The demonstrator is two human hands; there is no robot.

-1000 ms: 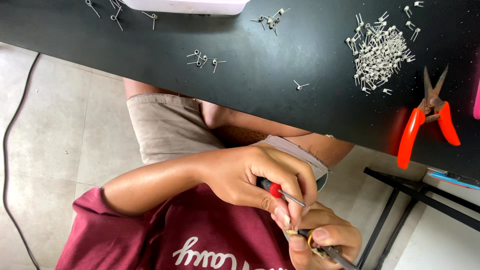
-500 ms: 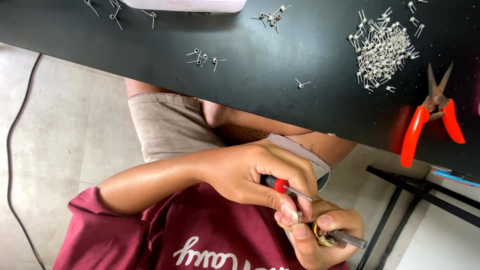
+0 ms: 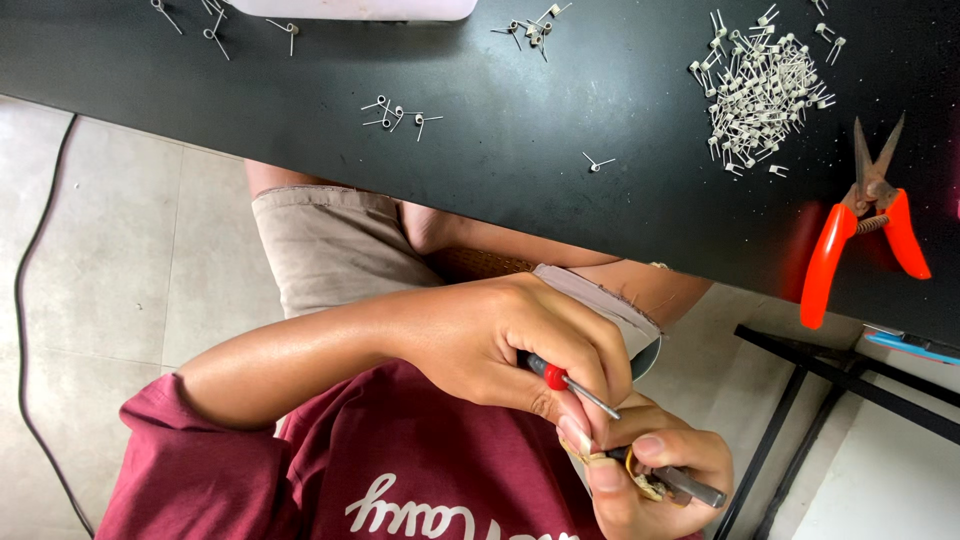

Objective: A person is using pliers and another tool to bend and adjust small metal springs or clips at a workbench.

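A person's left hand [image 3: 520, 345] grips a small red-collared screwdriver [image 3: 572, 384], its tip angled down toward a small metal part [image 3: 668, 484] pinched in the right hand [image 3: 650, 480] just below, close over the lap, while a heap of wire springs [image 3: 757, 90] and orange-handled snips [image 3: 862, 220] lie well apart on the black table [image 3: 500, 170].

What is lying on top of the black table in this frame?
On the black table lie a pile of small wire springs, scattered loose springs, and orange-handled snips. A white object at the top edge is mostly cut off.
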